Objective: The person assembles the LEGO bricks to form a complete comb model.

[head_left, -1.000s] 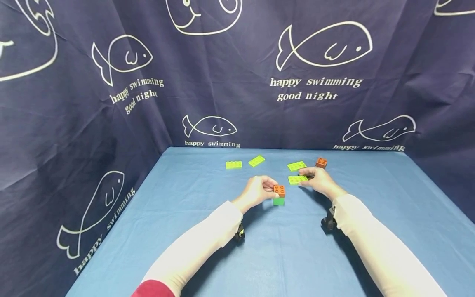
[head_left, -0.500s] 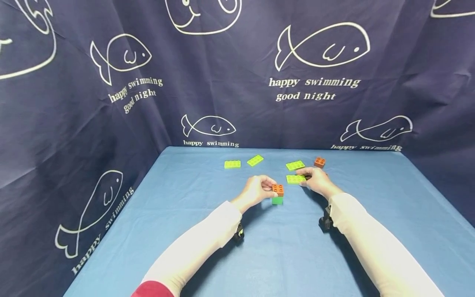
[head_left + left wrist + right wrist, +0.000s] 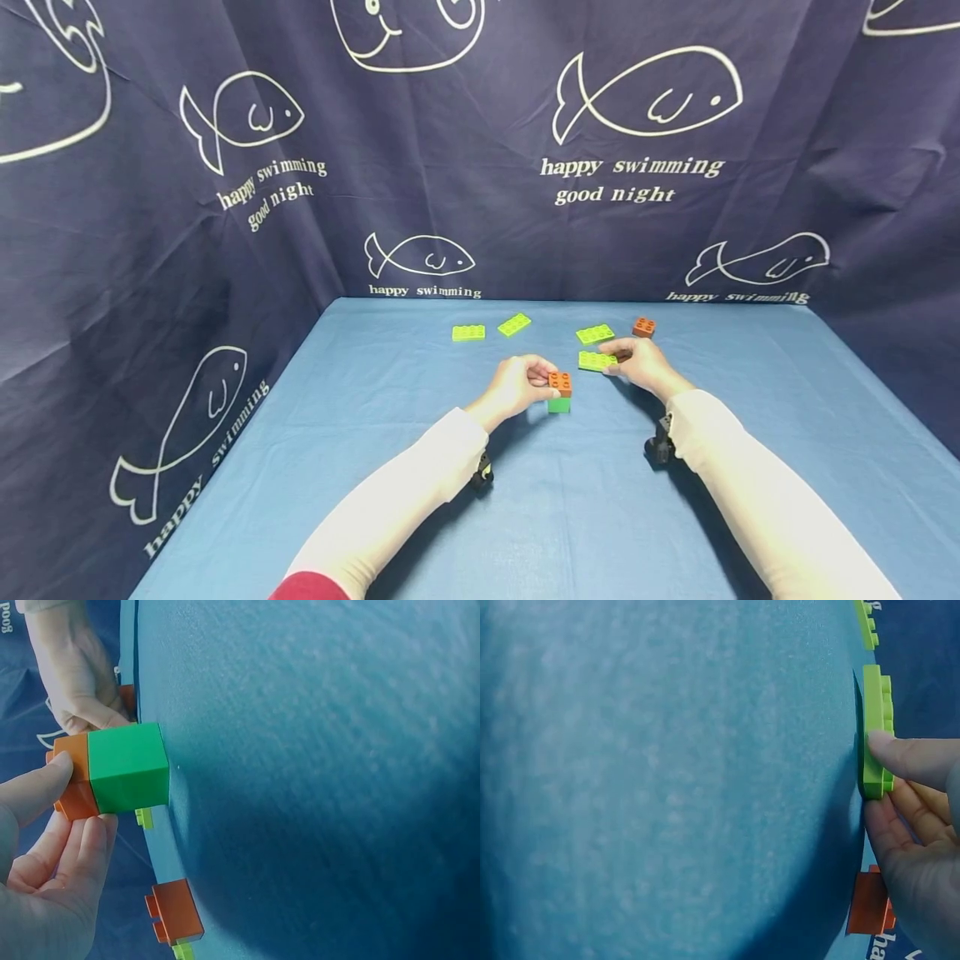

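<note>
In the head view my left hand point(image 3: 513, 387) pinches an orange toy brick point(image 3: 560, 384) joined on top of a green brick point(image 3: 558, 405). Close up in the left wrist view, the thumb lies on the orange brick point(image 3: 77, 799), and the green brick point(image 3: 129, 769) faces the table. Whether that stack touches the cloth I cannot tell. To the right, my right hand point(image 3: 643, 367) pinches the right end of a lime-green flat brick point(image 3: 595, 361). A thin dark shadow runs beneath this flat brick point(image 3: 872, 705) in the right wrist view, its studs facing up.
Behind the hands lie more lime flat bricks, one point(image 3: 596, 334) just beyond the held one and two farther left, point(image 3: 468, 333) being the outer. An orange brick point(image 3: 643, 326) sits past my right hand. Blue cloth point(image 3: 570, 517) covers the table; a dark curtain point(image 3: 465, 150) hangs behind.
The head view has shifted slightly. The lime flat brick in my right hand seems to have risen a little, with a dark line now under its near edge. My left hand holds its stack still.
</note>
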`<state>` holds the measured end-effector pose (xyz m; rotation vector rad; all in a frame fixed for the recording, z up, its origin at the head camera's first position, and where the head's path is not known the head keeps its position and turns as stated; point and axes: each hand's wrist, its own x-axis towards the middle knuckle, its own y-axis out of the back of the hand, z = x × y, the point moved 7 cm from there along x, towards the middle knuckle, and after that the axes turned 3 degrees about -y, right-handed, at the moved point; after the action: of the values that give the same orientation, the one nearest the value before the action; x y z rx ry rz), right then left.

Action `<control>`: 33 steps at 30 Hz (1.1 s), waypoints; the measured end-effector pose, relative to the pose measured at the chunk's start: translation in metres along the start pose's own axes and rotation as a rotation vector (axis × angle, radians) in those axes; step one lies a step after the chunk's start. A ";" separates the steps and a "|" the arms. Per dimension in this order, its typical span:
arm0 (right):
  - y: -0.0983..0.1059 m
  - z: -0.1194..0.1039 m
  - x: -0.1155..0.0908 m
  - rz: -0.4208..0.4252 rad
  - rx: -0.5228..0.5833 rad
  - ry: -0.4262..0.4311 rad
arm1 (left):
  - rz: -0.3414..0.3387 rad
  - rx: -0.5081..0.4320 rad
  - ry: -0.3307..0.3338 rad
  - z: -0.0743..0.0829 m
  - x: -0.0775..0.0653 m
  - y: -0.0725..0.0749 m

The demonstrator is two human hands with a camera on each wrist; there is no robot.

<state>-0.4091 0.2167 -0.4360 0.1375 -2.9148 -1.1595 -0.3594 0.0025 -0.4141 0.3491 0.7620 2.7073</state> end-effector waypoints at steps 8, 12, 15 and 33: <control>0.005 -0.005 -0.005 -0.025 0.000 -0.003 | 0.001 0.021 0.005 0.000 0.002 0.000; 0.005 -0.009 -0.007 -0.033 -0.023 0.009 | 0.003 0.018 0.009 -0.001 0.003 -0.001; 0.006 -0.013 -0.010 -0.025 -0.020 0.030 | 0.003 0.014 0.011 0.000 0.001 -0.001; 0.014 -0.036 -0.024 -0.058 0.073 0.091 | 0.017 -0.024 0.037 -0.005 0.001 0.001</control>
<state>-0.3849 0.2043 -0.3997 0.2693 -2.8917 -1.0257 -0.3623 -0.0002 -0.4173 0.3016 0.7386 2.7432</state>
